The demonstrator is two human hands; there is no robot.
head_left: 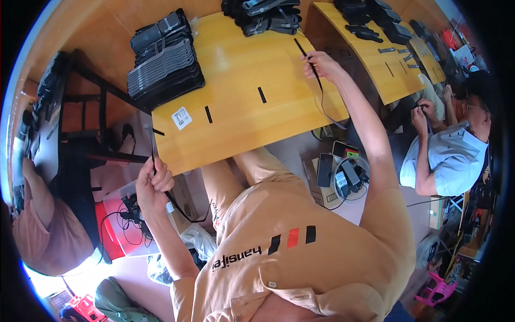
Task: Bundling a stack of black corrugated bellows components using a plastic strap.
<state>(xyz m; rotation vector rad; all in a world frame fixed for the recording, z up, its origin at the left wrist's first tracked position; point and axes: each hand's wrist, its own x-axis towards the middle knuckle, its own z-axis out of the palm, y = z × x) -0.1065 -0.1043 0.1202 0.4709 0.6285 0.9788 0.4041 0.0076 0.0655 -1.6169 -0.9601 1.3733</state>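
Observation:
My right hand (321,66) is raised over the far right part of the yellow table (230,134), its fingers closed round a narrow black strap (323,102). One end of that strap sticks up past the fingers; the rest hangs toward the table's right edge. Off the table's near left corner, my left hand (154,181) is closed on another thin black strap (181,211). Its upper end points up beside the corner, and its tail curves down near my leg. Two short black strips (208,114) and a white printed label (182,118) lie on the tabletop.
A tall stack of black and grey strap-like pieces (166,67) stands at the table's far left, with a similar pile (268,19) at the back. A phone (324,169) and a container of cables (351,177) sit below right. People work on both sides.

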